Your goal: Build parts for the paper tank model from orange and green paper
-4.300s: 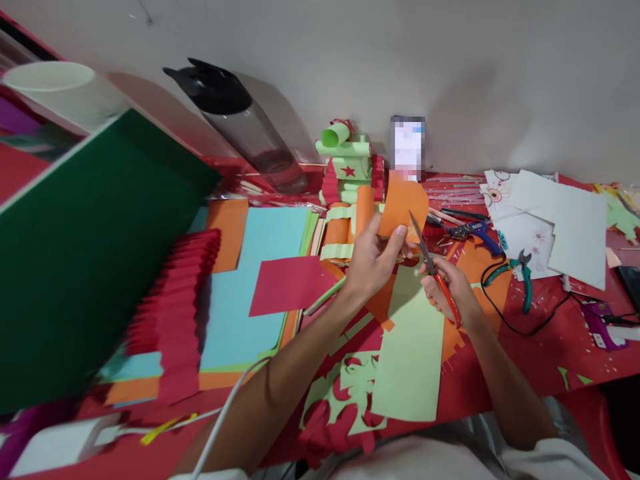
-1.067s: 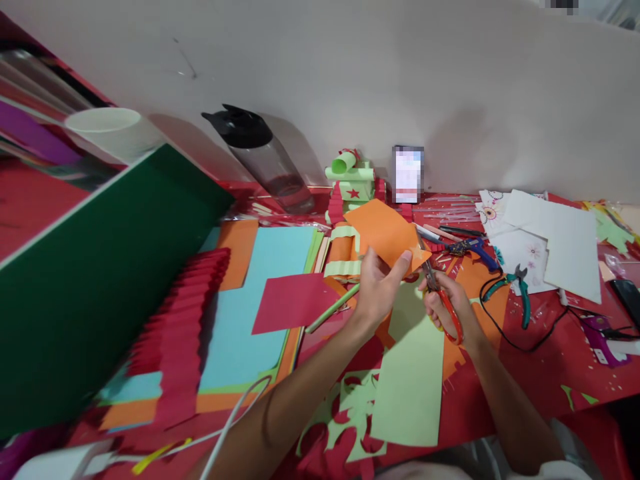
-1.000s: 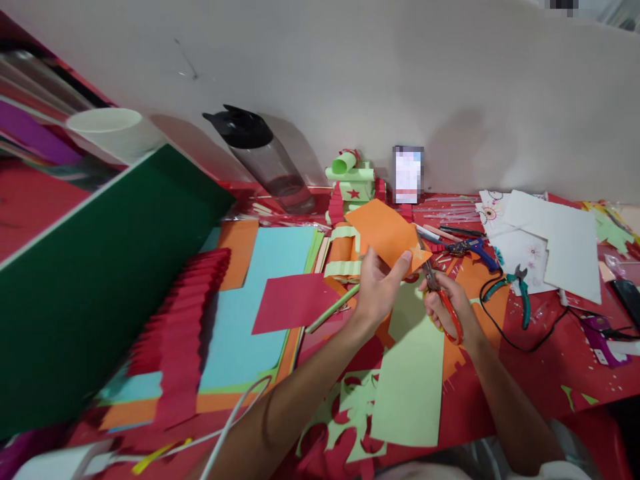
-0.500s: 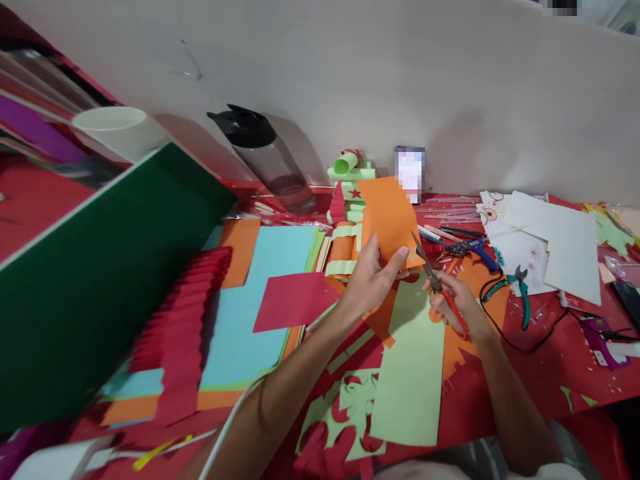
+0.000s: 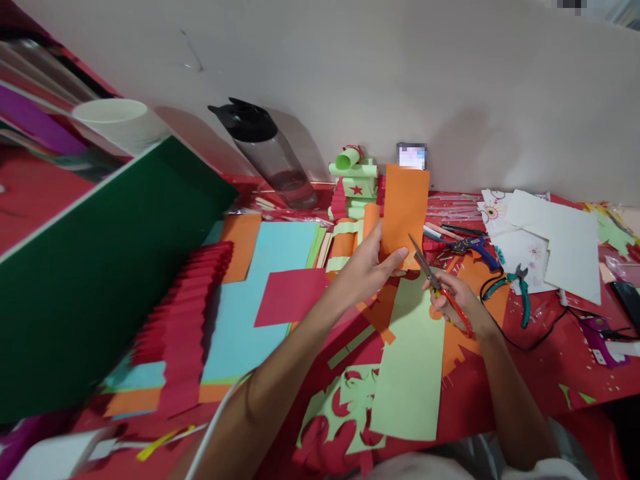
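Observation:
Upright in my left hand (image 5: 367, 270) is an orange strip of paper (image 5: 406, 207), pinched near its lower end with the thumb in front. My right hand (image 5: 453, 297) grips red-handled scissors (image 5: 456, 312), their blades pointing up and left at the strip's lower right edge. Whether the blades touch the paper, I cannot tell. Under both hands lies a long pale green sheet (image 5: 410, 373). Behind the strip stands a paper model (image 5: 356, 190) of green rolls with a red star, beside orange rolled paper (image 5: 344, 243) banded in green.
To the left are a dark green board (image 5: 110, 267), red pleated paper (image 5: 187, 320), blue sheets (image 5: 250, 313) and a tilted bottle (image 5: 273, 157). A phone (image 5: 413, 157) leans on the wall. Rightward lie a glue gun (image 5: 473, 248), teal pliers (image 5: 523, 293), white cards (image 5: 573, 250) and green scraps (image 5: 345, 407).
The orange strip has turned from a slant to nearly upright and now covers more of the phone. Both hands keep their hold, with the scissors almost in the same place.

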`<state>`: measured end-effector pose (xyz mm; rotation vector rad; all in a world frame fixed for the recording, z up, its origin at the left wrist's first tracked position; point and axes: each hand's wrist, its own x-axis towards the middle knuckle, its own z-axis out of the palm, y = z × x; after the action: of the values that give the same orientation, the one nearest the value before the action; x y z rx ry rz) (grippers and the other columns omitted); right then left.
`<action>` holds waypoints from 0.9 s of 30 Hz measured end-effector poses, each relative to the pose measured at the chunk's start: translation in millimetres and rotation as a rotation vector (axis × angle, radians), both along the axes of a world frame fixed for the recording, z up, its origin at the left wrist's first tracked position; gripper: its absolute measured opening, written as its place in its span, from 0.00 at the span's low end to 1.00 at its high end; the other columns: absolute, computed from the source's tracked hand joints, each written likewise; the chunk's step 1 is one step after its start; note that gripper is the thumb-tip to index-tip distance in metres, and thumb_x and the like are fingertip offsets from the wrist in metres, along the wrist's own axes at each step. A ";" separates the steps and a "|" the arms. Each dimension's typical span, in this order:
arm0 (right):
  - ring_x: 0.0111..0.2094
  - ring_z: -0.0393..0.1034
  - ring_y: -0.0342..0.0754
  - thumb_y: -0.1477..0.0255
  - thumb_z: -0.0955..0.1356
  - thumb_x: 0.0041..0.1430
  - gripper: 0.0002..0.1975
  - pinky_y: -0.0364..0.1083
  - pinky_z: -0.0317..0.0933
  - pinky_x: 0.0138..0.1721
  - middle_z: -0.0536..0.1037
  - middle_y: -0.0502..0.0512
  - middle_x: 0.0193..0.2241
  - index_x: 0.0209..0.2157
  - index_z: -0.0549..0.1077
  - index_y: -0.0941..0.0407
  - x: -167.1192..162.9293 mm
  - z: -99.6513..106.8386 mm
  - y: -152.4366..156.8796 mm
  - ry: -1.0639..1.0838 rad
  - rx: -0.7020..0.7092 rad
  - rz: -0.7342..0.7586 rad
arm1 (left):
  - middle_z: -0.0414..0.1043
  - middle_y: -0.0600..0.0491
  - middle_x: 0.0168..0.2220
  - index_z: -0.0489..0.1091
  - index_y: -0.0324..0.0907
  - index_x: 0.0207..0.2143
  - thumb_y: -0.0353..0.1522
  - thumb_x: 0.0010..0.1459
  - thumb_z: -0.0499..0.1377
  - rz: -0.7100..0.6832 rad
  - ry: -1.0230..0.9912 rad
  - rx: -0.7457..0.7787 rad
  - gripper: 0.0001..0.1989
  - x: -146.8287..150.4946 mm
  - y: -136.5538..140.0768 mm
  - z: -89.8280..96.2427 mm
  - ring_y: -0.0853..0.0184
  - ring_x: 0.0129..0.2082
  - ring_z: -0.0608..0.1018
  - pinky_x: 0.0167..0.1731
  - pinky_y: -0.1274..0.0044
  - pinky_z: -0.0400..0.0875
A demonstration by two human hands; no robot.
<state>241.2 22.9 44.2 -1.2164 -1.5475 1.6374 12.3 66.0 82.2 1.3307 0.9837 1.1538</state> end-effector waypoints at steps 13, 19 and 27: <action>0.21 0.57 0.39 0.50 0.71 0.62 0.22 0.38 0.57 0.21 0.64 0.43 0.25 0.43 0.71 0.53 0.9 1.7 2.3 -0.063 0.016 0.006 | 0.72 0.53 0.29 0.74 0.45 0.42 0.40 0.57 0.71 0.036 0.075 0.108 0.15 -3.4 -0.1 -0.7 0.57 0.32 0.80 0.30 0.70 0.78; 0.21 0.56 0.39 0.48 0.71 0.62 0.23 0.38 0.55 0.20 0.63 0.43 0.24 0.41 0.71 0.54 0.6 2.0 2.1 -0.053 0.038 0.004 | 0.73 0.53 0.30 0.73 0.45 0.42 0.42 0.60 0.69 0.050 0.146 0.166 0.13 -2.6 -0.3 -1.0 0.58 0.31 0.80 0.29 0.71 0.79; 0.22 0.58 0.40 0.47 0.70 0.62 0.23 0.38 0.55 0.20 0.66 0.45 0.25 0.41 0.72 0.53 -2.5 -4.0 0.9 -0.012 0.069 -0.082 | 0.79 0.48 0.44 0.66 0.46 0.47 0.44 0.60 0.68 0.027 -0.080 0.068 0.20 6.6 -4.0 3.1 0.62 0.42 0.83 0.34 0.75 0.81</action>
<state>238.7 23.8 40.2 -1.2383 -1.5288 1.5146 18.9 62.0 85.3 1.3180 0.9141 1.2617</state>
